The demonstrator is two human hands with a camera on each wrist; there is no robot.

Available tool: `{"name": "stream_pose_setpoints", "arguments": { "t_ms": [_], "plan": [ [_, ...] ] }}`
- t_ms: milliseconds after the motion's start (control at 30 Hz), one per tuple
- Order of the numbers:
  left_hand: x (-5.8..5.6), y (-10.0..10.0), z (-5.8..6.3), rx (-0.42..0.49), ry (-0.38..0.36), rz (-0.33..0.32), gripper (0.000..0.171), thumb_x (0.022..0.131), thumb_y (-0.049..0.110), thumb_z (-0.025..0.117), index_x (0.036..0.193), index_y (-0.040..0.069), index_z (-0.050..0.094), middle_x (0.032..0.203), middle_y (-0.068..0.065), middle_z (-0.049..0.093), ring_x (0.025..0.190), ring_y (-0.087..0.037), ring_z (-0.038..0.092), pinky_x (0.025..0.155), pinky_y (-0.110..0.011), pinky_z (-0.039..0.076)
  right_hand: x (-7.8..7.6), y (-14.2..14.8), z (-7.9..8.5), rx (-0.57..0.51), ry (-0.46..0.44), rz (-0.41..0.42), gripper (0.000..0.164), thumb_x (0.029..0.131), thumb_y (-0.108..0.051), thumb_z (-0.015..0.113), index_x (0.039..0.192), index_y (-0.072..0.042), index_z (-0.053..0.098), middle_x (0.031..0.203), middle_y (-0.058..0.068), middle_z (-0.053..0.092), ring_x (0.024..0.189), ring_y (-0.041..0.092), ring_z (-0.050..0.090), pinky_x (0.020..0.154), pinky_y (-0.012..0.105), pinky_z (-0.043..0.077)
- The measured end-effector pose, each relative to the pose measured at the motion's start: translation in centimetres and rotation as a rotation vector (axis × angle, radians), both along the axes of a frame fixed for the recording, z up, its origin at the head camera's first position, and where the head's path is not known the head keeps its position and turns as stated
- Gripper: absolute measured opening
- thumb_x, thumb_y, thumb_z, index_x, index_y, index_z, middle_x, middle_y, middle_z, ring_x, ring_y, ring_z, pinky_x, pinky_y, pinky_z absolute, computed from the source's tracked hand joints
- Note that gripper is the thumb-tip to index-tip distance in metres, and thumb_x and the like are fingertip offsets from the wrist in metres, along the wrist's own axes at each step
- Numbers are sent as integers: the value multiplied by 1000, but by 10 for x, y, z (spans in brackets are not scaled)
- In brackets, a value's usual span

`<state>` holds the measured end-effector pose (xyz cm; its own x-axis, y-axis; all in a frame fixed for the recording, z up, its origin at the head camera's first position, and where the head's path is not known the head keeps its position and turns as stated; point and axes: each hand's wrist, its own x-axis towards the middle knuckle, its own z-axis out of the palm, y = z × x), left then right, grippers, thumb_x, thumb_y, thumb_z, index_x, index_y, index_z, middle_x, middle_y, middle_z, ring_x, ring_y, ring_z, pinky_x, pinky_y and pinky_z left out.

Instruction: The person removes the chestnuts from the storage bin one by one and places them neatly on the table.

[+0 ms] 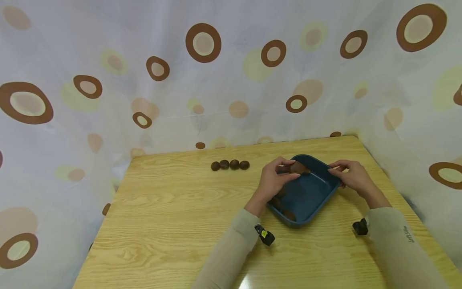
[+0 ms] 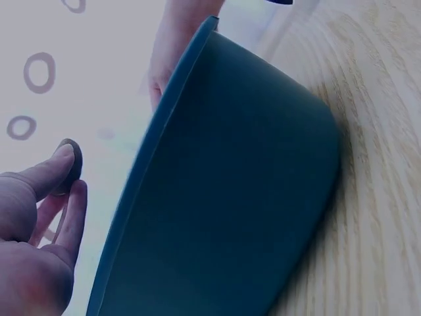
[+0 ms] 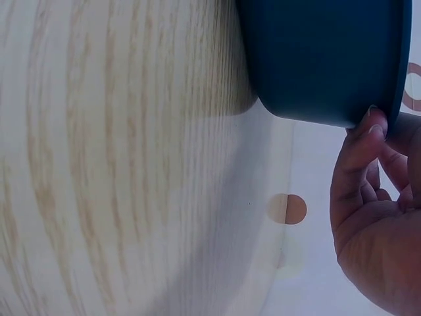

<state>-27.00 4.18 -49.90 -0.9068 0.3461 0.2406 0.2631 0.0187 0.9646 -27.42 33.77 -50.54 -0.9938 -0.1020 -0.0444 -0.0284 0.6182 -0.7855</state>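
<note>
A deep blue rectangular tub [image 1: 310, 194] with rounded corners stands on the right part of the table. Over its far left side, my left hand [image 1: 271, 181] pinches a brown rounded piece [image 1: 298, 167] between thumb and fingers. The left wrist view has this piece [image 2: 74, 168] edge-on, dark and disc-like, above the tub's rim. With thumb and fingers, my right hand [image 1: 354, 176] grips the tub's rim at its right corner. In the right wrist view the fingers [image 3: 358, 148] lie against the tub's outer wall. More brown pieces [image 1: 288, 215] lie along the tub's near left side, partly in shadow.
Several dark brown round pieces [image 1: 234, 164] form a row near the table's back edge, left of the tub. The wood-grain table [image 1: 173, 212] meets a white curtain [image 1: 231, 80] with circle prints at the back and sides.
</note>
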Motion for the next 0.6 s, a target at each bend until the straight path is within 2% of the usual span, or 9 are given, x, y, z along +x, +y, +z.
{"name": "stream_pose_setpoints", "arguments": {
  "t_ms": [200,367,500,600],
  "plan": [
    [-1,-12,0,48,-5,32,34,91,10,80,123,13,72,130,-5,68,112,-21,68,92,-24,59,1,1,-1,9,-7,-1,43,108,-28,57,135,6,62,105,23,58,58,20,62,56,36,57],
    [-7,-27,-5,71,7,92,33,92,9,79,124,12,72,130,-7,68,112,-23,68,93,-27,60,1,0,-2,19,-6,-4,42,108,-28,58,134,5,62,105,23,59,59,21,62,56,36,57],
    [-13,-41,-8,92,-12,152,34,92,10,80,125,14,71,128,-6,69,111,-20,68,93,-29,60,2,0,-2,22,0,-7,42,108,-27,58,134,5,62,104,23,59,58,22,61,56,36,57],
    [-17,-52,-12,108,-27,207,33,92,10,80,124,13,71,124,-7,69,111,-22,69,92,-30,61,1,1,-2,16,2,-7,42,108,-28,58,134,5,62,104,22,59,57,22,61,55,37,56]
  ]
}}
